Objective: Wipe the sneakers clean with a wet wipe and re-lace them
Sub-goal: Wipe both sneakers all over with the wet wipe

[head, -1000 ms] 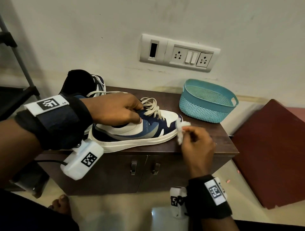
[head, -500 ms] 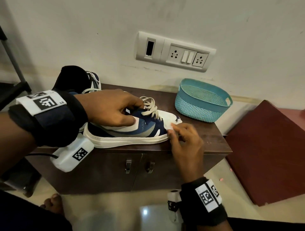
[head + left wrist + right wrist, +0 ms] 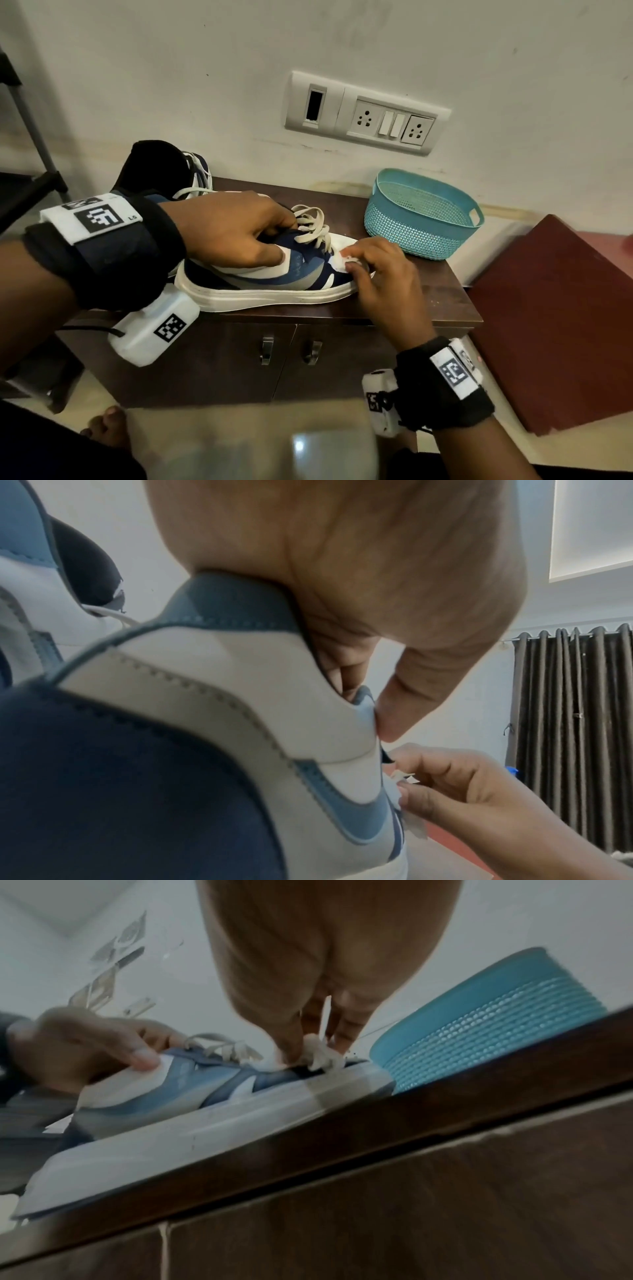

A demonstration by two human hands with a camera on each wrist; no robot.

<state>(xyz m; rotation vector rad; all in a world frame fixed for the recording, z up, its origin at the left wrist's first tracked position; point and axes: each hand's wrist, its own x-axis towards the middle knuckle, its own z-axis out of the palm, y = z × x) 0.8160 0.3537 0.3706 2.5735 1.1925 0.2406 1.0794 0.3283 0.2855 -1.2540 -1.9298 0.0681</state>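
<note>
While the right hand (image 3: pixel 380 274) pinches a crumpled wipe (image 3: pixel 342 262) against the sneaker (image 3: pixel 274 284) near its toe, the left hand (image 3: pixel 233 233) grips the shoe's collar beside the laces (image 3: pixel 313 226). Just beyond the wipe stands a basket (image 3: pixel 421 219) on the cabinet (image 3: pixel 428 301); behind the left hand sits the second sneaker (image 3: pixel 195 171).

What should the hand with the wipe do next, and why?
Probably rub the wet wipe along the toe. The right hand pinches it against the front of the sneaker, and the left hand grips the shoe on the cabinet.
</note>
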